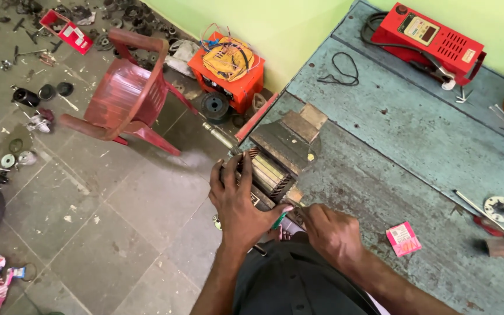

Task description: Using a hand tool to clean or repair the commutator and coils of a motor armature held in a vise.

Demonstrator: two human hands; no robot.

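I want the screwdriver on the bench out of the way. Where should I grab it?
Take the screwdriver by its red handle, coming from above. The handle is the thick end and lies flat on the bench; the thin shaft points up-left, beside the round metal plate.

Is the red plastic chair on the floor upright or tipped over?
Tipped. The red chair leans at a slant on the tiled floor, its seat tilted and its legs splayed sideways.
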